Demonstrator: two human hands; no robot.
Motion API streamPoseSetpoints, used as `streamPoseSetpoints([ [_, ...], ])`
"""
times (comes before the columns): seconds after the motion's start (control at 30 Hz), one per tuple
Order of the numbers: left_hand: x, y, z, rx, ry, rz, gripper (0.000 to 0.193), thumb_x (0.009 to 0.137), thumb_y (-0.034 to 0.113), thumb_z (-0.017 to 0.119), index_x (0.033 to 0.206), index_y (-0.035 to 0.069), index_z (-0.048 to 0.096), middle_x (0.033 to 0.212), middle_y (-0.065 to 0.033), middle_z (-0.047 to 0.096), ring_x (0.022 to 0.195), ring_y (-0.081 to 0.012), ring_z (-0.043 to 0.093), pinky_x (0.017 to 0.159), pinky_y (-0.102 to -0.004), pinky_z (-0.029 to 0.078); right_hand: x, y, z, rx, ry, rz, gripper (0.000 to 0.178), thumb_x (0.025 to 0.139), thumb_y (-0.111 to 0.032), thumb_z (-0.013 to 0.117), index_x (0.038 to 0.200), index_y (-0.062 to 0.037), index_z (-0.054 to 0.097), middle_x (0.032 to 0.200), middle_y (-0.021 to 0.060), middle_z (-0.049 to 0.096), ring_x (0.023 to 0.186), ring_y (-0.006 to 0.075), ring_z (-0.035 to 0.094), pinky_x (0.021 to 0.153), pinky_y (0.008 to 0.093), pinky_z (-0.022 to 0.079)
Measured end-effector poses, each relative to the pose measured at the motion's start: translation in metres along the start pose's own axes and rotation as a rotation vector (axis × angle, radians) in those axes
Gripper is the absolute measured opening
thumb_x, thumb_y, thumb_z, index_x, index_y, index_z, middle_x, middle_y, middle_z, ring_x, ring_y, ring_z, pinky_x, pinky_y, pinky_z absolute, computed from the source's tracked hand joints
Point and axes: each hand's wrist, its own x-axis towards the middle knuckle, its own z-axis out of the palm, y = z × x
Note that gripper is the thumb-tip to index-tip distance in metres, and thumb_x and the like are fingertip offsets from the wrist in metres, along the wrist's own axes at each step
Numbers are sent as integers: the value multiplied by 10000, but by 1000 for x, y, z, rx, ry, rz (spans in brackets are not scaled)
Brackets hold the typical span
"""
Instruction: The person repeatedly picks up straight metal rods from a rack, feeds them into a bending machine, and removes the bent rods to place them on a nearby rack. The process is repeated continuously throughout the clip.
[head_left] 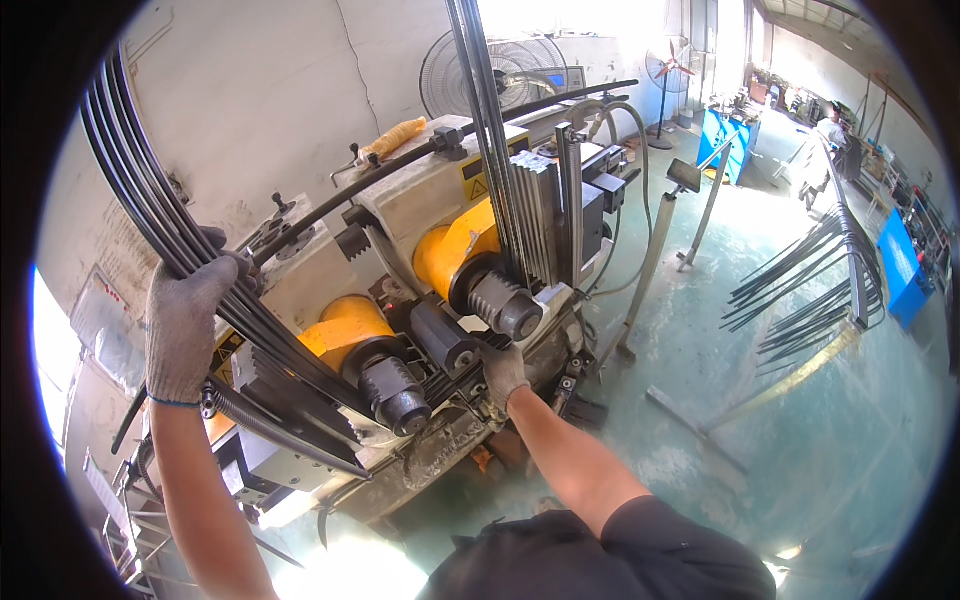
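My left hand (182,325), in a grey knit glove, is closed around a bundle of long black rods (138,165). The bundle slants from the upper left down to the front of a machine (385,200), near a dark ribbed roller (393,393). Low at the machine's front, my gloved right hand (505,374) reaches in beside a dark faceted block (443,338), below a second ribbed roller (503,305). Its fingers are mostly hidden, so what they touch does not show. Behind the rollers sit yellow housings (347,328).
More upright rods (487,130) stand at the machine's right part, and a long dark bar (380,163) crosses its top. To the right, a rack (853,265) carries many bent black rods over the green floor. Fans stand behind; another person (830,130) is far off.
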Motion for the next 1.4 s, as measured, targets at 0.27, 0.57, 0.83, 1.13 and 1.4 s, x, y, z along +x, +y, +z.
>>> streamPoseSetpoints([
  [0.27,-2,-3,-2,65,-6,-17,368,1045,145,670,1371,-25,677,1083,-92,793,1018,-183,746,944,-339,585,1,3,-5,-58,-11,-86,264,1040,-196,793,1208,2,835,1016,66,819,917,168,741,821,353,562],
  [0.57,-6,0,2,137,48,-60,390,1067,274,707,1346,4,682,1062,-112,788,1048,-219,768,1029,-417,596,-12,-20,-2,-221,-16,-104,320,1011,-138,832,1282,16,758,1162,107,799,999,196,750,881,379,583],
  [0.83,-6,-5,6,164,72,-43,497,1033,379,751,1361,16,665,1059,-118,787,1018,-227,779,985,-418,620,-11,-32,-4,-221,-90,-13,342,1005,-148,857,1294,5,759,1197,86,803,1061,181,736,935,379,567],
  [1.13,-6,1,5,213,63,-93,551,1012,401,789,1368,3,652,1050,-112,775,1030,-213,768,948,-379,614,-10,-35,1,-144,-57,88,384,985,-167,861,1306,13,753,1191,94,791,1051,193,728,930,376,559],
  [1.4,-119,44,-16,38,222,-89,430,1058,244,770,1388,-13,669,1053,-109,769,919,-172,740,814,-330,586,-98,-58,-60,13,11,49,267,1009,-137,819,1223,19,782,1128,70,825,945,203,758,847,370,574],
])
